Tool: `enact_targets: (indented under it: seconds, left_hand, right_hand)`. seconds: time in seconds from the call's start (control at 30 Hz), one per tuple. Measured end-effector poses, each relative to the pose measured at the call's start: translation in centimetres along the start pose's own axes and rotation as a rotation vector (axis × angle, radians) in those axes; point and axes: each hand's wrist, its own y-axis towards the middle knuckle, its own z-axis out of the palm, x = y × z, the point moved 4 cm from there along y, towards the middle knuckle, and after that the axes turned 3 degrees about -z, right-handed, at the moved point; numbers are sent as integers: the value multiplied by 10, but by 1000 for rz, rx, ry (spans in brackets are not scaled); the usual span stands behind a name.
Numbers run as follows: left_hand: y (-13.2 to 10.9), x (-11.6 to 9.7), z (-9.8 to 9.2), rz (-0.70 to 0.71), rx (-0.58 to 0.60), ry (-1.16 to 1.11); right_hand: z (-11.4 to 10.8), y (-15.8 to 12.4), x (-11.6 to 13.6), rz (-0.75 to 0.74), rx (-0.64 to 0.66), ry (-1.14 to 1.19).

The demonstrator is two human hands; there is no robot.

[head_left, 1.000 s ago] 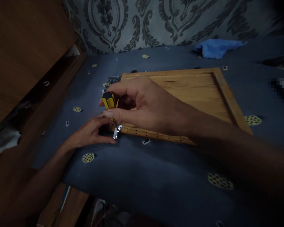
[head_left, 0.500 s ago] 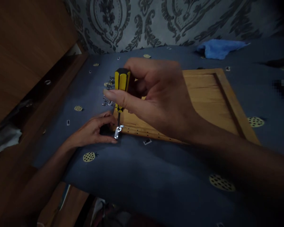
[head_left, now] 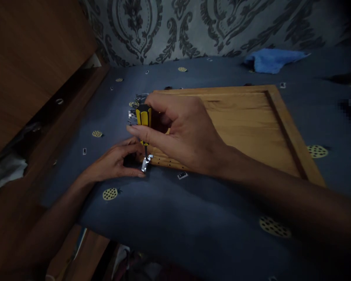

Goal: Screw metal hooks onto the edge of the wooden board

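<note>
"Dark scrollwork on pale grey covers the wall (head_left: pixel 190 29), and below it spreads a blue-grey surface (head_left: pixel 193 210) printed with yellow pineapples. How do the hands stand?"

"The right hand (head_left: pixel 181 132) is closed around a screwdriver (head_left: pixel 144 118), thumb along one side of the handle and fingers curled behind. Its shaft points down to a small shiny metal fitting (head_left: pixel 145 164) at the near left corner of a wooden panel (head_left: pixel 245 117)."

"And the left hand (head_left: pixel 111 162)?"

"Half open, thumb and forefinger curved apart like a C. The thumb tip touches or nearly touches the near end of the fitting, while the other fingers reach the panel's corner. Whether it grips anything firmly, I can't tell."

"Can you read any writing?"

"Small black-and-white labels (head_left: pixel 182 175) are printed among the pineapples, but the letters are too blurred to make out."

"What about materials?"

"Warm-toned wood with visible grain and a raised border, dark dots lined along the near edge. The screwdriver's handle is ribbed, yellow and black. Loose metal pieces (head_left: pixel 131 115) lie beyond the left hand, and a crumpled blue cloth (head_left: pixel 275 61) rests near the wall."
</note>
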Motion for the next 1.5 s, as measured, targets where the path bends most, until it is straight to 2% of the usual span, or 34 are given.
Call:
enact_targets:
  seconds: [0.3, 0.43, 0.63, 0.7, 0.77, 0.97, 1.2, 1.27, 1.4, 1.5]
  left_hand:
    - [-1, 4, 0, -43, 16, 11]
    - [-3, 7, 1, -62, 9, 16]
    - [0, 0, 0, -24, 3, 6]
    - [0, 0, 0, -23, -4, 3]
    - [0, 2, 1, -28, 0, 4]
    - [-2, 4, 0, -53, 19, 30]
    - [-3, 7, 0, -63, -4, 18]
    - [-3, 7, 1, -69, -7, 6]
    - [1, -2, 1, -24, 20, -39]
    - [3, -7, 0, 8, 9, -38]
  right_hand:
    - [2, 0, 1, 23, 56, 28]
    - [0, 1, 5, 26, 157, 66]
    - [-9, 8, 9, 14, 311, 104]
    - [-8, 8, 9, 12, 327, 113]
    - [-6, 7, 7, 17, 279, 89]
    - [3, -3, 4, -55, 26, 38]
    - [7, -10, 2, -74, -55, -10]
    - [5, -10, 5, -74, -69, -22]
    - [-10, -7, 16, -110, -269, -53]
    - [-15, -5, 16, -61, -281, -113]
